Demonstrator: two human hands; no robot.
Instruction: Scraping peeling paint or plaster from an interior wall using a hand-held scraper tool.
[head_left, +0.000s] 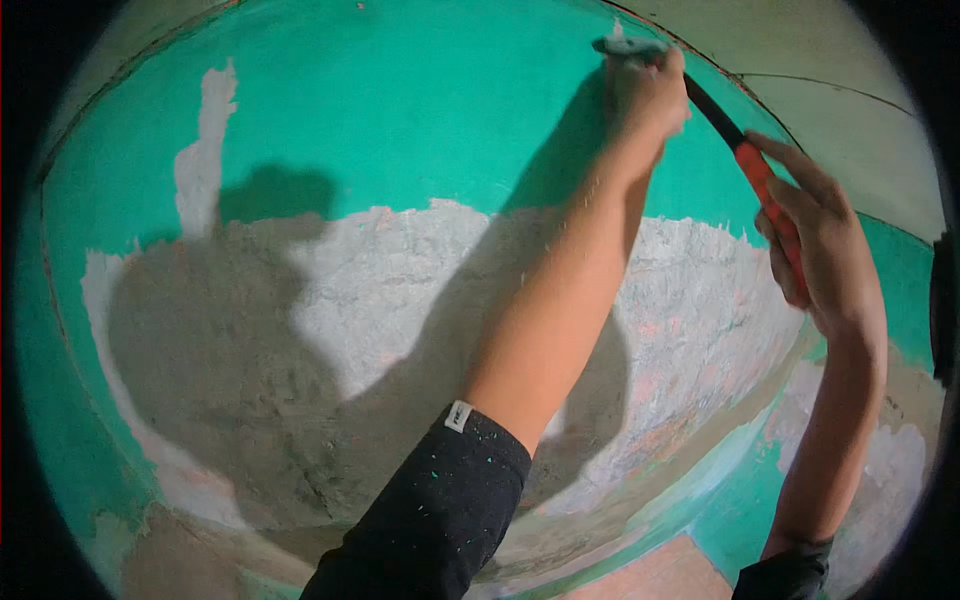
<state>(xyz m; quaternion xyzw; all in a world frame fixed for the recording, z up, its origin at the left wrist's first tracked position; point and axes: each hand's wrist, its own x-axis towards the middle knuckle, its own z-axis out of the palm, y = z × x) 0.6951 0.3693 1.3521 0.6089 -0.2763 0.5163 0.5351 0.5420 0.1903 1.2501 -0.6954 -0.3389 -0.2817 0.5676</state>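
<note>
A long-handled paint scraper (712, 109) slants across the upper right, with a dark shaft and a red grip. My left hand (651, 101) is closed at its head end, just behind the grey blade (626, 46). Around the red grip, lower on the handle, curls my right hand (829, 232), its index finger resting loosely along the tool. The blade is at the green painted wall (420, 105), near its upper edge, beside a small pale scraped mark; firm contact is hard to tell. Below spreads a wide patch of bare grey plaster (697, 300) with ragged paint edges.
A narrow scraped strip (206, 150) runs up through the green paint on the left. Beyond the cracked seam at the top lies a pale green surface (825, 45). Shadows of my head and arm cover much of the plaster. Green flakes dot my dark left sleeve (442, 495).
</note>
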